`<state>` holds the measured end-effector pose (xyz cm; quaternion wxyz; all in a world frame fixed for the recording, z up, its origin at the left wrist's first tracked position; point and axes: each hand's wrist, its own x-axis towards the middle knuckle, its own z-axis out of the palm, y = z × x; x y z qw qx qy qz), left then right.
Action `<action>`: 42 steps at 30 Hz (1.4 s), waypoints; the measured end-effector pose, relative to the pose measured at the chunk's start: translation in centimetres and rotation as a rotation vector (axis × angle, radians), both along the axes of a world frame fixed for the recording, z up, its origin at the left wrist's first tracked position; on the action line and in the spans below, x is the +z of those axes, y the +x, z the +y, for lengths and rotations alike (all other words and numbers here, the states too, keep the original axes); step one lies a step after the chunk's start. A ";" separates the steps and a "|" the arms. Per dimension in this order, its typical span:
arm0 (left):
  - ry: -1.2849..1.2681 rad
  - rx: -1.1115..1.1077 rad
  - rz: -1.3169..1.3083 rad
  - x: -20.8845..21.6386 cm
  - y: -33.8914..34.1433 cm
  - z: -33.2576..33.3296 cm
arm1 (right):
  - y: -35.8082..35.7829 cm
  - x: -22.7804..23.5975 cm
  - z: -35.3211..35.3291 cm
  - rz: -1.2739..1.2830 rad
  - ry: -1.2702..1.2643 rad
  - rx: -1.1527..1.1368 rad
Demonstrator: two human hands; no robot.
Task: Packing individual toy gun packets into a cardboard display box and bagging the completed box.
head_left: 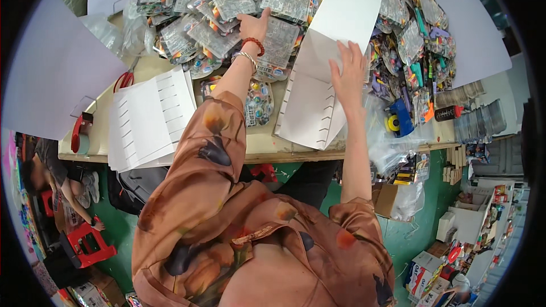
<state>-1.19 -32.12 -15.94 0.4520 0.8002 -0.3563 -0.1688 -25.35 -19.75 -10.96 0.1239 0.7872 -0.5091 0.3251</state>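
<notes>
My left hand (254, 25), with a red bead bracelet and a metal bangle at its wrist, reaches onto a heap of clear blister packs (234, 3). Its thumb is spread from the curled fingers, and the fingertips touch the packs. Just right of that wrist lies another blister pack (278, 42). My right hand (350, 71) rests open, fingers spread, on a long folded white card (310, 94). The card has slotted, dark-marked edges and lies slanted, its near end close to the table's front edge. Below my left forearm sits a pack of small colourful round pieces (260, 102).
Slotted white sheets (142, 119) lie at the left, near red scissors (124, 81) and a red tape dispenser (81, 132). A blue tape dispenser (401, 118) stands right of the card, beside piled colourful packs (418, 51). Another person (57, 173) is at lower left, by a red stool (91, 244).
</notes>
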 end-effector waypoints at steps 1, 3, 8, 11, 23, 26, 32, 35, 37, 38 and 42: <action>-0.018 -0.042 0.006 0.0 -0.4 -0.4 | -0.1 -0.5 0.0 -0.019 0.031 -0.004; -0.051 -0.113 0.010 -0.7 -0.3 -0.9 | 0.2 -0.4 0.1 -0.046 0.037 0.013; -0.278 -0.311 0.109 -1.2 1.5 -1.6 | 0.1 -0.5 0.1 -0.066 0.025 0.012; -0.335 -0.326 0.072 1.0 3.3 -0.4 | 0.0 -0.7 0.3 -0.135 0.029 0.026; -0.541 -0.558 0.047 10.8 11.1 16.2 | 8.4 6.8 -3.3 -0.469 0.269 0.449; -0.433 -0.454 0.035 9.5 13.0 17.8 | 10.1 6.7 -4.2 -0.893 0.587 0.641; -0.240 -0.260 0.535 4.3 16.1 19.4 | 10.8 6.4 3.9 -0.698 0.224 0.326; -0.257 -0.201 0.687 3.5 14.0 19.8 | 12.5 2.2 7.4 -0.298 -0.042 0.557; -0.507 -0.338 0.880 0.7 15.1 20.0 | 13.6 0.4 10.8 0.014 0.111 0.548; -0.530 -0.323 0.869 0.7 14.6 20.2 | 13.8 -0.1 12.2 0.094 0.231 0.552; -0.529 -0.322 0.824 1.2 12.9 21.9 | 13.7 -2.5 14.1 0.081 0.183 0.536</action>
